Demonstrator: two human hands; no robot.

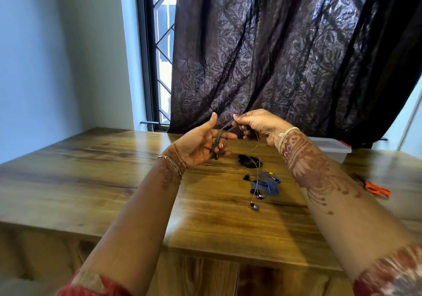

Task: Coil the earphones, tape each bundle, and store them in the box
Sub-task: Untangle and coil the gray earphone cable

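My left hand (202, 146) is raised above the table with several loops of a grey earphone cable (218, 145) wound around its fingers. My right hand (258, 125) pinches the same cable just to the right, and the thin wire hangs down from it to two metallic earbuds (254, 206) near the table. Below lie a black earphone bundle (249, 161) and a loose blue earphone (268, 183) on the wooden table (114, 177). A clear plastic box (331, 147) with a lid stands at the back right, partly hidden by my right forearm.
Orange-handled scissors (375, 189) lie at the right side of the table. A dark patterned curtain (285, 55) hangs behind the table beside a window with a grille (163, 44). The table's front edge runs close below my arms.
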